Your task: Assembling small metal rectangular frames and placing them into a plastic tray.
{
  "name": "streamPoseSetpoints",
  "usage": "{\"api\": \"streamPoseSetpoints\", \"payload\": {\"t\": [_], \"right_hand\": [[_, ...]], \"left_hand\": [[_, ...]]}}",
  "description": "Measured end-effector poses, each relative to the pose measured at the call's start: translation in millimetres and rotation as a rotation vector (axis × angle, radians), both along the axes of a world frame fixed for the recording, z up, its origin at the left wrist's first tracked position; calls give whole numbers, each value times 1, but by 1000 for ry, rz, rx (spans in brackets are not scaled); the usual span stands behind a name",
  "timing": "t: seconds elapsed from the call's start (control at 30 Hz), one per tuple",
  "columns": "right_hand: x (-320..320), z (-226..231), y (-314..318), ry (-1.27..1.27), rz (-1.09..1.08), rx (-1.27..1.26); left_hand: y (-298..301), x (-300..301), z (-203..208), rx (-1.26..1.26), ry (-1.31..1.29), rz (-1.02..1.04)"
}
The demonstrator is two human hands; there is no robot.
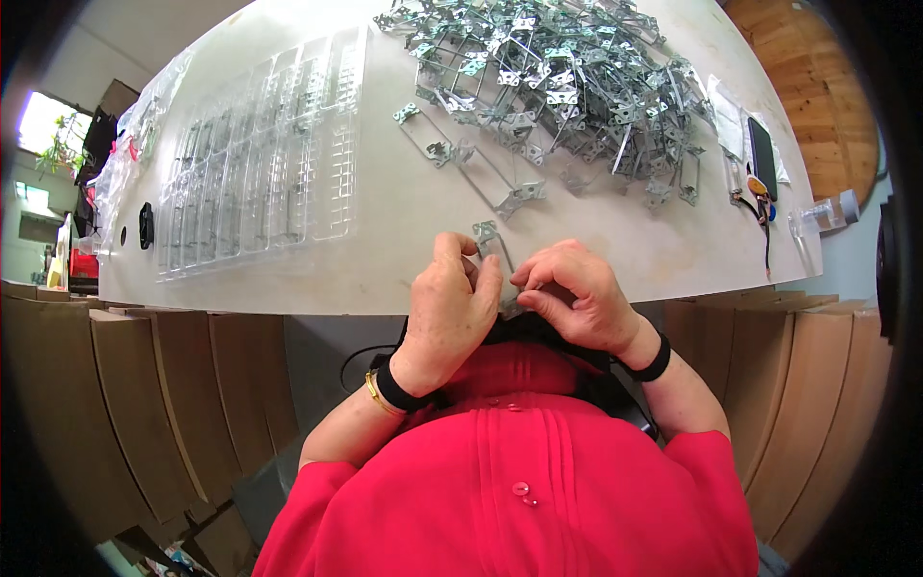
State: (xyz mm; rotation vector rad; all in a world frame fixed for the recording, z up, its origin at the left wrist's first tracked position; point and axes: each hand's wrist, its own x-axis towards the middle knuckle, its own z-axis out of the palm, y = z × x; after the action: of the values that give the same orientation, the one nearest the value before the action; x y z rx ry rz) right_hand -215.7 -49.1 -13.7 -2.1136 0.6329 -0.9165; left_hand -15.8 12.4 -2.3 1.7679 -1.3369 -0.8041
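Near the table's front edge I hold a small metal bracket frame (487,234) with thin side rods. My left hand (456,293) is closed on its left side, thumb and fingers pinching it. My right hand (571,290) pinches at its right side and lower end; the fingertips hide part of the frame there. Just beyond my hands, a few loose bracket frames (467,171) of the same kind lie on the table. Farther off rises a large heap of the same metal frames (567,87).
A clear plastic compartment tray (332,183) holding metal parts lies on the left of the white table (394,250). At the right are a dark phone (762,159), a keyring (758,189) and a clear plastic cup (825,213). Cardboard boxes (183,404) stand below the table.
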Motion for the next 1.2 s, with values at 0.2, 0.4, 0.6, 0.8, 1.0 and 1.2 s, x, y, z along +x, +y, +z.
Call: {"api": "streamPoseSetpoints", "payload": {"t": [0.2, 0.4, 0.6, 0.8, 1.0, 1.2], "right_hand": [[-8, -4, 8, -78, -109, 318], [-23, -6, -3, -212, -383, 47], [-23, -8, -4, -60, -427, 31], [-20, -8, -7, 33, -416, -91], [-19, -8, -7, 38, -405, -104], [-19, -10, -7, 44, -413, -111]], "left_hand": [[1, 10, 8, -46, 47, -112], [-11, 9, 4, -297, -101, -245], [-16, 6, -3, -315, -251, -304], [-14, 5, -11, -383, -297, -247], [-7, 5, -16, -544, -451, -285], [-1, 4, -10, -504, -447, -303]]}}
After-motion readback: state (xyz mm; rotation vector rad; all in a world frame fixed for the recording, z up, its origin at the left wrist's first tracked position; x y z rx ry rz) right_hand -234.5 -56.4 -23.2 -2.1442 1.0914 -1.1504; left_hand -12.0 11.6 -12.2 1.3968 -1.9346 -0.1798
